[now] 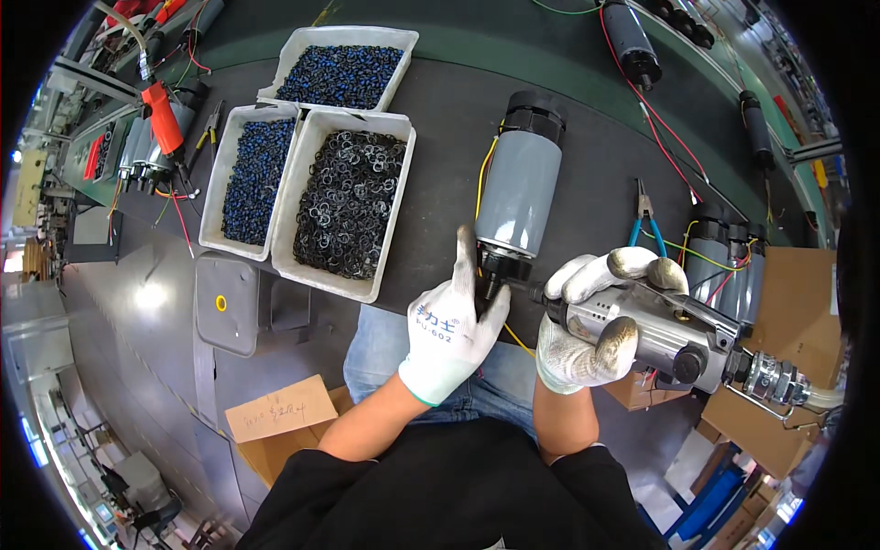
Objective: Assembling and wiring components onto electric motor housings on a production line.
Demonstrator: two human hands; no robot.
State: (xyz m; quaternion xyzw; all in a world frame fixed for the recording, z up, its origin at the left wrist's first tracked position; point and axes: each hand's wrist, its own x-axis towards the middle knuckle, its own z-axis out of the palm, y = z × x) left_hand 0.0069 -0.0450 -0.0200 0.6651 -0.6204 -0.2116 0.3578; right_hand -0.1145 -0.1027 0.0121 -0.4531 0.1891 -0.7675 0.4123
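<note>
A grey cylindrical motor with black ends lies on the dark bench in front of me, a yellow wire along its left side. My left hand, in a white glove, has its index finger and thumb around the motor's near black end. My gloved right hand is wrapped round a silver lever-type air tool with a hose at its back. The tool's narrow nose points left and meets the motor's near end by my left thumb; whether it touches is hard to see.
White bins hold black rings and blue-black small parts. Blue-handled pliers lie to the right, near more grey motors. A red-orange tool hangs at left. Cardboard boxes stand at right.
</note>
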